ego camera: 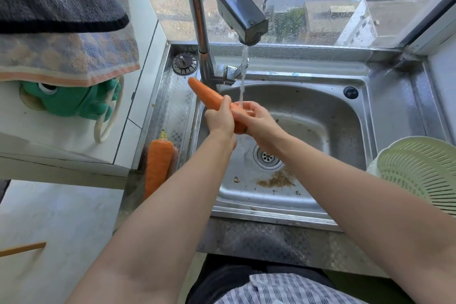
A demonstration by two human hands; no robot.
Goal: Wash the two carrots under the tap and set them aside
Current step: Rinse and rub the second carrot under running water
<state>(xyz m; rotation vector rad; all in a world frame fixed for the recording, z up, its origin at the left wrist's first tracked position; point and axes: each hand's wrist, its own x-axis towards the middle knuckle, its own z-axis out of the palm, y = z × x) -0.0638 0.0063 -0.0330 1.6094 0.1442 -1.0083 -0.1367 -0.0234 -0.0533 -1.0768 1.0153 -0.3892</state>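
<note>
My left hand (pixel 220 118) grips the carrot (pixel 207 96) mid-length and my right hand (pixel 259 121) curls round its near end under the tap (pixel 240 17); stiff but wet, probably slippery, it wants a firm wrap

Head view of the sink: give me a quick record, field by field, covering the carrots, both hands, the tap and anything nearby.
held carrot: long orange carrot, over the steel sink basin, under the water stream
left hand: grips its middle
right hand: grips its lower end
tap: steel tap, running
other carrot: second orange carrot, lying on the sink's left ledge
nearby: pale green plastic colander, right of the sink
</note>
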